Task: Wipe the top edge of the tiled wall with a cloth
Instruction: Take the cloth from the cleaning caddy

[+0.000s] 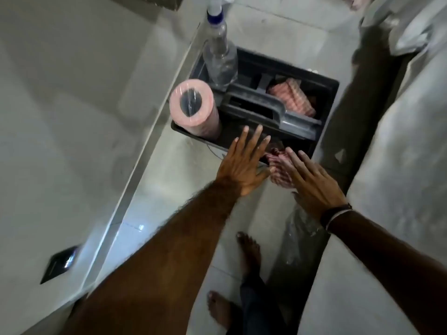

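The person looks straight down at a pale tiled floor [169, 170], both bare arms stretched forward. The left hand [242, 165] is spread flat, its fingers [256, 136] wide and straight, reaching over the near rim of a dark plastic caddy [324, 93] that stands on the floor. The right hand [314, 184] lies at about three o'clock from the left, its fingers [295, 158] also extended and loosely apart. Between the two hands a red-and-white striped cloth [278, 168] hangs bunched; it touches both hands, but whether either one actually grips it cannot be told. A dark band [335, 215] circles the right wrist.

In the caddy, a pink roll [191, 107] stands upright in the nine o'clock corner, a clear spray bottle [220, 59] with a blue collar stands at eleven o'clock, and a second striped cloth [291, 96] lies in the compartment beyond the handle [266, 110]. The tiled wall [60, 93] rises along the left. Two bare feet [249, 252] show at six o'clock.
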